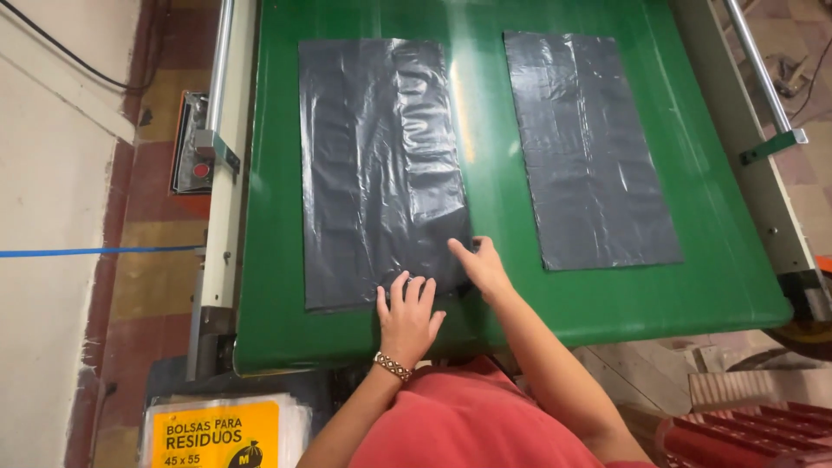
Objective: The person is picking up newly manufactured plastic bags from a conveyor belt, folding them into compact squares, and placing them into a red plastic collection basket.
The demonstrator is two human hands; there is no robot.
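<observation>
— Where were the hands at that moment?

— Both were at the near end of the left grey plastic bag (381, 169), which lay flat on the green table (607, 303). The left hand (407, 316) rested palm down with its fingers spread, the fingertips on the bag's near edge. It gripped nothing. A beaded bracelet (392, 366) sat on that wrist.

— And the other one?

— The right hand (482, 267) was at the bag's near right corner, fingers stretched out and pointing left onto the plastic. It looked open and pressing rather than closed; whether a fold of the film was pinched under the fingers, I could not tell.

— How did the bag lie?

— Its long axis ran away from the person, from the near edge of the table toward the far end. The short edges were near and far. It was wrinkled, with a lengthwise crease down the right part.

— Anything else on the table?

— A second grey bag (589, 147), lying the same way, its far end tilted slightly to the left, well apart from the first, with a bare green strip between them. Neither hand touched it.

— And beside the table?

— A yellow-labelled pack of bags (225, 433) lay low at the left, by the person's red shirt (468, 425).
</observation>
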